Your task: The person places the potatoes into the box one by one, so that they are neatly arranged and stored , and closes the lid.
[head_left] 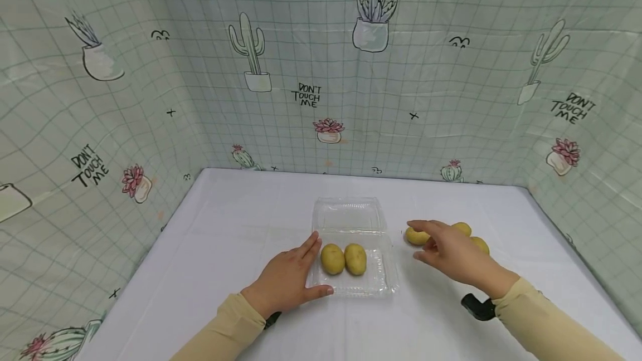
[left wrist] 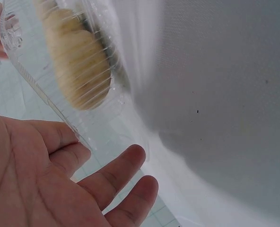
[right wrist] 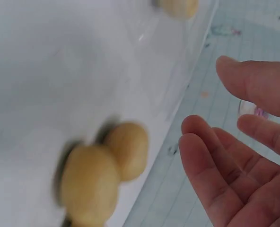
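Observation:
A clear plastic clamshell box (head_left: 379, 273) lies with its lid (head_left: 349, 214) folded back. Two yellow potatoes (head_left: 332, 259) sit side by side in its base, and through the ribbed plastic one potato (left wrist: 83, 71) shows in the left wrist view. My left hand (head_left: 288, 278) touches the box's left edge, its fingers and thumb spread. Over on the right, my right hand (head_left: 455, 253) hovers above loose potatoes (head_left: 416, 237), thumb and fingers apart with nothing between them. It partly hides this group; two potatoes (right wrist: 90, 184) show whole in the right wrist view.
A white cloth covers the table (head_left: 241, 222). Behind it and at both sides hangs a grid-patterned curtain (head_left: 281, 127) printed with cacti. A black strap piece (head_left: 478, 307) hangs at the right wrist.

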Action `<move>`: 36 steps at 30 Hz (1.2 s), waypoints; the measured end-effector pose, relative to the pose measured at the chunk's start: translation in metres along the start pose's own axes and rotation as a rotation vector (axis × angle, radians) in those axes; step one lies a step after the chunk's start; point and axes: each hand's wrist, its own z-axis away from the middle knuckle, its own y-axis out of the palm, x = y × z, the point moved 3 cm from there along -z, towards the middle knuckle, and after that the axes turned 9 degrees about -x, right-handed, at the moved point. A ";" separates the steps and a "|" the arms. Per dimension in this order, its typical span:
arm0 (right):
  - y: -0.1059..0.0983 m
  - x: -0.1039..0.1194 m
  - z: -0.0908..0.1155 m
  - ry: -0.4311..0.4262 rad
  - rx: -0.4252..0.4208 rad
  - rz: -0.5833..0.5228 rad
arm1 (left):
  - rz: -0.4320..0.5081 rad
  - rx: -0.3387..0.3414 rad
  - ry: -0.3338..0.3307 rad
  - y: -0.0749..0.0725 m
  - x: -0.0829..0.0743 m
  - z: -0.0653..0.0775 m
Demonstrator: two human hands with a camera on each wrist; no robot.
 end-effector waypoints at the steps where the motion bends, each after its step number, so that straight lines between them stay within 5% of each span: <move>1: -0.004 -0.007 0.004 0.008 -0.009 0.008 | -0.001 0.002 -0.001 0.000 0.000 0.000; 11: -0.034 -0.071 0.039 0.110 -0.026 0.140 | -0.023 0.011 0.000 0.004 0.002 -0.001; 18: -0.032 -0.109 0.052 0.138 -0.039 0.192 | -0.024 0.003 -0.003 0.005 0.002 -0.001; 36: -0.022 -0.138 0.057 0.228 0.027 0.150 | -0.018 -0.005 0.009 0.002 0.002 0.000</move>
